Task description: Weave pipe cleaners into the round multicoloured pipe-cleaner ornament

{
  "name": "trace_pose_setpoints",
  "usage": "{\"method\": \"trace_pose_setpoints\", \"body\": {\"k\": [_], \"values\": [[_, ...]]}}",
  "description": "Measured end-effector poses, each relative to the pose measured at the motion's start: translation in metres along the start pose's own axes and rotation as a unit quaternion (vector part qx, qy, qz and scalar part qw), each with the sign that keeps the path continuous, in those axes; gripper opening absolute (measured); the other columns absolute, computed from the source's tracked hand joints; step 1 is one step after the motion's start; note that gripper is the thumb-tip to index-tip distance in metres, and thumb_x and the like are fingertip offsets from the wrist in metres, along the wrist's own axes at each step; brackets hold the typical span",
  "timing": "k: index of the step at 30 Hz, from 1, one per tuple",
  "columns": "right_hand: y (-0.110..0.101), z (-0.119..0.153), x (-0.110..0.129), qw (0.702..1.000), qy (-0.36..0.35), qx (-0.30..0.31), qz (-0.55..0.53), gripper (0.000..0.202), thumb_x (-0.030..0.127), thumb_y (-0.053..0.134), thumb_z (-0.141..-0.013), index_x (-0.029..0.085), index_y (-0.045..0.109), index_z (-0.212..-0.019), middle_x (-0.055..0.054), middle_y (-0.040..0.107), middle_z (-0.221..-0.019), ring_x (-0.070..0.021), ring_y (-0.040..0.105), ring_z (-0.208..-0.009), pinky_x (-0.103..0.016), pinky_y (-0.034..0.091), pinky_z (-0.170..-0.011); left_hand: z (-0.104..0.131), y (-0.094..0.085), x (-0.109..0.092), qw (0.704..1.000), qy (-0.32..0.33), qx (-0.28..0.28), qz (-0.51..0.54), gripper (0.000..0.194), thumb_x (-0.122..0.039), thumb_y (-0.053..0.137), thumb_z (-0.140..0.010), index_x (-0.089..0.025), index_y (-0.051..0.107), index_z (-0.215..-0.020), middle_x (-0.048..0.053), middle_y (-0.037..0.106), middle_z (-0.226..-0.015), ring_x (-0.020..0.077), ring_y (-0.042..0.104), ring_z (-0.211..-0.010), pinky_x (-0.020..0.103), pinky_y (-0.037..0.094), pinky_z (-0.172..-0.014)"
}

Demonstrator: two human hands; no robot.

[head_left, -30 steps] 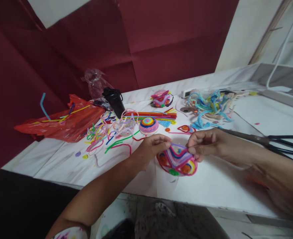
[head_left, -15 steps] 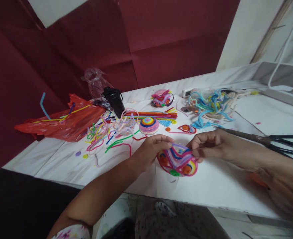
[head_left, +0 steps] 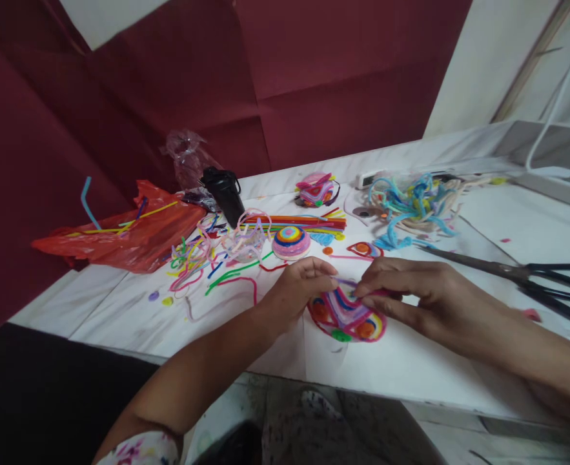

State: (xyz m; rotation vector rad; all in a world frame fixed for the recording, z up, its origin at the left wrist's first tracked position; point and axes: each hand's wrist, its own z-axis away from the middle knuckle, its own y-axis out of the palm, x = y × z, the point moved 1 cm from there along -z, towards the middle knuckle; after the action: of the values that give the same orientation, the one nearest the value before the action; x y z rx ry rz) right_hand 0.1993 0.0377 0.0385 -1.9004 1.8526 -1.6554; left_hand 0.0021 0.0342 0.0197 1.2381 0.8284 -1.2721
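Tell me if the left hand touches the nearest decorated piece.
Touching. The head view shows the left hand pinching the nearest decorated piece at its upper edge.

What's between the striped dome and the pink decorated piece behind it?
In the head view, a bundle of long, colourful strips lies between the striped dome and the pink decorated piece.

"What's on your marble-patterned table?"
"On the left I have a red plastic bag; towards the far side, a black bottle; mid-table, a striped dome."
"And right?"
"Black-handled scissors, with a mostly blue pipe-cleaner tangle farther back."
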Motion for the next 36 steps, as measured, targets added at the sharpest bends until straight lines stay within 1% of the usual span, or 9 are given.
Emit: {"method": "trace_pose_setpoints", "body": {"k": [3,8,12,15,19,23,27,32,36], "values": [[0.001,-0.002,0.003,1.0,-0.019,-0.007,0.022,0.03,0.039,0.05,-0.097,0.022,0.072,-0.087,-0.007,0.07,-0.08,-0.018,0.063,-0.068,-0.03,0.048,-0.06,0.0,0.0,0.0,1.0,0.004,0.007,-0.003,0.024,-0.019,0.076,-0.057,-0.015,0.061,-0.075,-0.004,0.058,-0.061,0.007,0.05,-0.053,0.021,0.037,-0.054],[0.005,-0.001,0.001,0.998,-0.022,-0.004,0.058,0.032,0.038,0.046,-0.099,0.02,0.069,-0.085,-0.007,0.069,-0.079,-0.0169,0.061,-0.065,-0.03,0.044,-0.058,0.001,0.0,0.001,1.0,0.007,0.017,-0.014,0.025,-0.023,0.077,-0.058,-0.015,0.06,-0.074,-0.005,0.056,-0.059,0.006,0.047,-0.051,0.02,0.035,-0.051],[0.008,0.0,0.0,0.998,-0.002,0.017,0.059,0.03,0.035,0.046,-0.098,0.02,0.067,-0.083,-0.005,0.066,-0.077,-0.0158,0.059,-0.064,-0.029,0.043,-0.059,0.003,0.0,0.001,0.999,0.012,0.031,-0.031,0.023,-0.026,0.076,-0.062,-0.016,0.06,-0.076,-0.004,0.056,-0.062,0.0064,0.048,-0.053,0.02,0.035,-0.052],[0.008,-0.001,0.0,0.998,0.013,0.028,0.057,0.03,0.035,0.045,-0.098,0.019,0.066,-0.084,-0.004,0.065,-0.076,-0.0151,0.059,-0.064,-0.029,0.044,-0.059,0.004,-0.001,0.001,0.998,0.021,0.039,-0.047,0.023,-0.028,0.075,-0.065,-0.016,0.062,-0.08,-0.002,0.059,-0.067,0.0081,0.052,-0.058,0.021,0.037,-0.055],[0.007,-0.002,0.0,0.998,0.017,0.022,0.057,0.027,0.034,0.046,-0.097,0.02,0.066,-0.086,-0.004,0.066,-0.078,-0.0149,0.059,-0.065,-0.028,0.043,-0.06,0.004,-0.001,0.002,0.997,0.029,0.036,-0.063,0.023,-0.027,0.074,-0.066,-0.016,0.063,-0.083,0.0,0.061,-0.071,0.0096,0.055,-0.062,0.022,0.039,-0.059],[0.008,0.0,-0.002,0.997,0.041,0.024,0.057,0.023,0.033,0.049,-0.096,0.022,0.065,-0.084,-0.002,0.066,-0.077,-0.0151,0.058,-0.065,-0.028,0.043,-0.061,0.002,-0.001,0.004,0.997,0.022,0.038,-0.065,0.022,-0.026,0.072,-0.067,-0.014,0.064,-0.084,0.0,0.063,-0.072,0.0093,0.055,-0.063,0.022,0.039,-0.061],[0.009,0.002,-0.001,0.996,0.05,0.007,0.069,0.022,0.032,0.049,-0.094,0.022,0.066,-0.083,-0.003,0.066,-0.076,-0.0159,0.058,-0.065,-0.028,0.043,-0.06,0.0,-0.002,0.006,0.997,0.024,0.033,-0.068,0.023,-0.028,0.072,-0.068,-0.014,0.065,-0.086,0.0,0.064,-0.076,0.0093,0.055,-0.064,0.023,0.041,-0.063],[0.011,0.003,-0.003,0.993,0.103,-0.006,0.051,0.02,0.032,0.05,-0.09,0.022,0.067,-0.086,-0.001,0.065,-0.071,-0.0145,0.055,-0.057,-0.028,0.041,-0.053,0.001,-0.001,0.004,0.992,0.053,0.033,-0.106,0.019,-0.026,0.07,-0.072,-0.014,0.065,-0.085,-0.001,0.063,-0.075,0.0096,0.055,-0.067,0.022,0.041,-0.065],[0.013,0.004,-0.01,0.987,0.159,-0.013,-0.004,0.015,0.034,0.056,-0.084,0.023,0.065,-0.084,0.0,0.062,-0.067,-0.015,0.053,-0.058,-0.027,0.041,-0.052,0.003,-0.001,0.003,0.982,0.095,0.024,-0.163,0.013,-0.025,0.065,-0.075,-0.016,0.061,-0.084,-0.003,0.059,-0.071,0.0089,0.052,-0.065,0.021,0.039,-0.063]]}}
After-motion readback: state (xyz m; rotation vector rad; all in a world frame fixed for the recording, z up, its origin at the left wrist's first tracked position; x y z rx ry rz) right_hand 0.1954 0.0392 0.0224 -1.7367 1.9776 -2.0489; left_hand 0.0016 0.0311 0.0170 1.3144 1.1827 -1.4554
